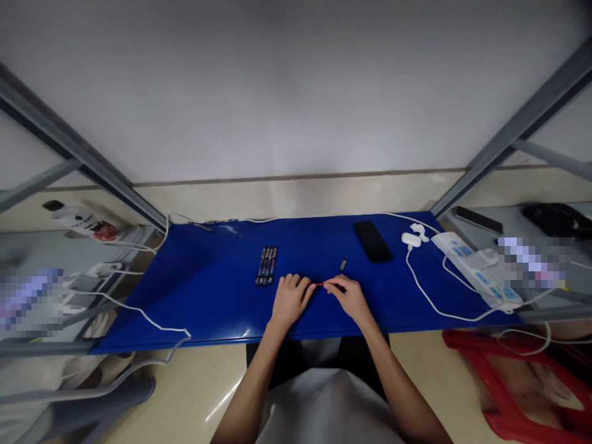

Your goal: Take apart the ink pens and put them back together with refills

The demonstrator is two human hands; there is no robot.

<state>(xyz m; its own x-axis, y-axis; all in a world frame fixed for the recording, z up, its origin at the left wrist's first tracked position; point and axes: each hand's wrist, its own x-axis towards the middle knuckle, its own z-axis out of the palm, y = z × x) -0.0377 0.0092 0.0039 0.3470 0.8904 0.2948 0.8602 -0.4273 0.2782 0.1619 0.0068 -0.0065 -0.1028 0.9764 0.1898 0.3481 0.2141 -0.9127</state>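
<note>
On the blue tabletop (198,302), near its front edge, both hands meet at a thin red stick-like piece (320,284). My left hand (290,300) has its thumb and fingers closed at the left end of it. My right hand (348,296) pinches the right end. Just beyond the right fingertips lies a small dark and grey piece (343,265), perhaps a pen cap. Several pens (267,265) lie side by side to the left of my hands, with their lengths pointing toward the wall.
A black phone (372,241) lies at the back right. Further right are a white earphone case (411,240), cables and a white power strip (481,274). A bottle (83,222) stands on the left neighbouring surface. Below right is a red stool (504,376).
</note>
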